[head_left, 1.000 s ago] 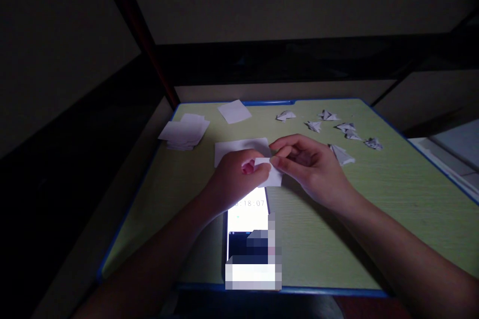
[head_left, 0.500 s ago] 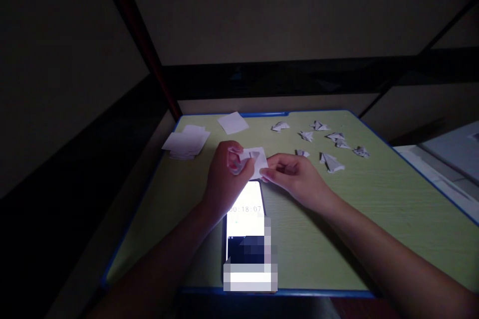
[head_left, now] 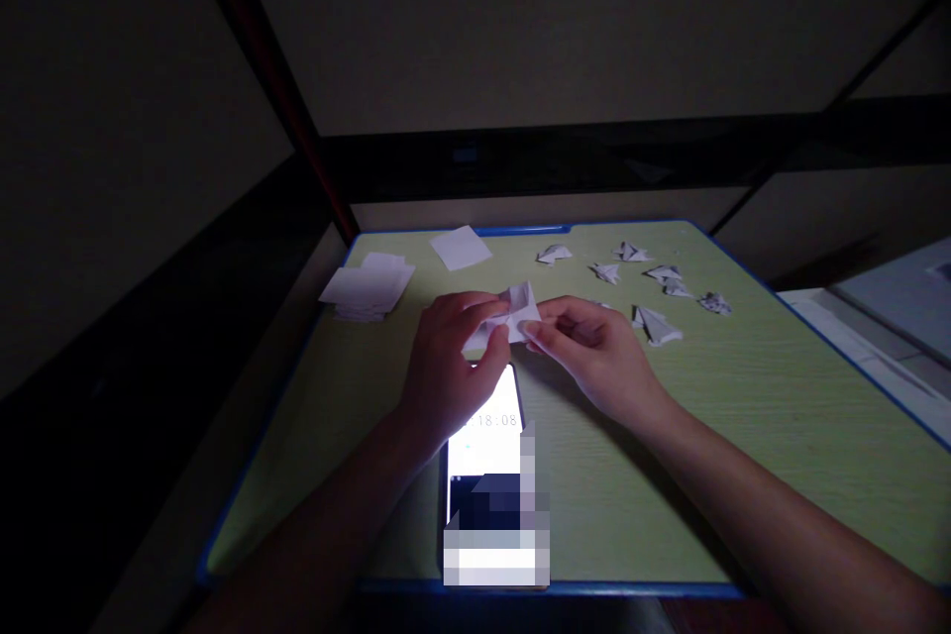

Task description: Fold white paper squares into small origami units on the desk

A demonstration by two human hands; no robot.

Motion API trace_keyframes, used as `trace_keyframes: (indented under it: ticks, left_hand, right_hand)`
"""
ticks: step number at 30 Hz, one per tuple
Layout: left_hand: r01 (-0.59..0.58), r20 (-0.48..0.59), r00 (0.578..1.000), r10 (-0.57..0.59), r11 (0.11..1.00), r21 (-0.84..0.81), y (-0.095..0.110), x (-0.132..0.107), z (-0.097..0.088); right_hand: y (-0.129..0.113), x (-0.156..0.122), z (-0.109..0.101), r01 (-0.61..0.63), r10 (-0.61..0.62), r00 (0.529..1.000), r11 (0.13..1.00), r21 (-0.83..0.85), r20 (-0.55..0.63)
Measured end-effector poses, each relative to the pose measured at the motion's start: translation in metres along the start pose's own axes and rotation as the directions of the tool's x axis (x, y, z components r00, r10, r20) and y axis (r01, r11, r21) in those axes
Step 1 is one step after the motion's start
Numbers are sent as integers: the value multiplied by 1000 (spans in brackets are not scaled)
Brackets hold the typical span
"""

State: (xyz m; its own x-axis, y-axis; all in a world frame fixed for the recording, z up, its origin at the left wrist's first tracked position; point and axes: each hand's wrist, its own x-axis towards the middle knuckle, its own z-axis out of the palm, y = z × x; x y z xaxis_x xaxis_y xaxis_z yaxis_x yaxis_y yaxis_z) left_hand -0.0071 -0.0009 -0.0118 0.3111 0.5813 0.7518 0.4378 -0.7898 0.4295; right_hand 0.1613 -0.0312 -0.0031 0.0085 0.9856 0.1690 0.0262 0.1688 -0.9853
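A small sheet of white paper [head_left: 524, 307], partly folded with flaps standing up, is held between both hands above the table. My left hand [head_left: 457, 352] is on its left side, thumb and fingers bent onto the folds. The right edge is pinched between the thumb and fingers of my right hand [head_left: 594, 347]. Just below the hands lies a lit phone [head_left: 486, 451] showing a running timer, its lower part blurred by blocks. My fingers hide part of the paper's left side.
Loose white sheets [head_left: 368, 285] are stacked at the table's left edge, and one square sheet [head_left: 461, 248] lies at the back. Several folded paper pieces [head_left: 656, 325] are scattered at the back right. The green table [head_left: 743, 456] has a blue rim. A pale box-like object [head_left: 892, 317] stands to the right.
My left fingers have uncurled and reached over the paper. The paper's flaps now stand up more, where it was flatter before. My right hand keeps its pinch. The timer has advanced.
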Motion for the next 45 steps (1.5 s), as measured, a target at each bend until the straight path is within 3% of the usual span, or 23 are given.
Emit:
trace_keyframes:
  ticks: [6,12,22,25,30,33,39,45]
  left_hand:
    - [275,78,961,-264,931,-241,8,1,3]
    - [450,164,892,-421,797,-402,6,2,5]
    - [609,365,784,-502,504,-613,-4,5,3]
    - [662,428,725,-539,376,-649,-4,5,3]
    - [718,477,639,-604,245,-652,-3,5,4]
    - [729,481,632,-608,254,-636,-1,5,4]
    - [723,500,677,-540,364,-587,-1,2,6]
    - [694,482,715,-506,431,-577,-2,2,6]
  right_hand:
    - [-5,-6,2,88,-84,996,990,-110,42]
    - [-8,-10,4,221,-194,973,940,-260,124]
    - [-14,-13,4,246,-162,954,905,-347,253]
    - [-16,-14,3,236,-176,965,907,-348,195]
    - [-18,-9,-2,203,-216,976,951,-233,-34]
    - [-18,-3,-3,145,-150,988,981,-131,-30]
    - [-12,1,-2,-7,4,999,998,57,53]
    - [-9,2,-5,-1,-12,996,989,151,86]
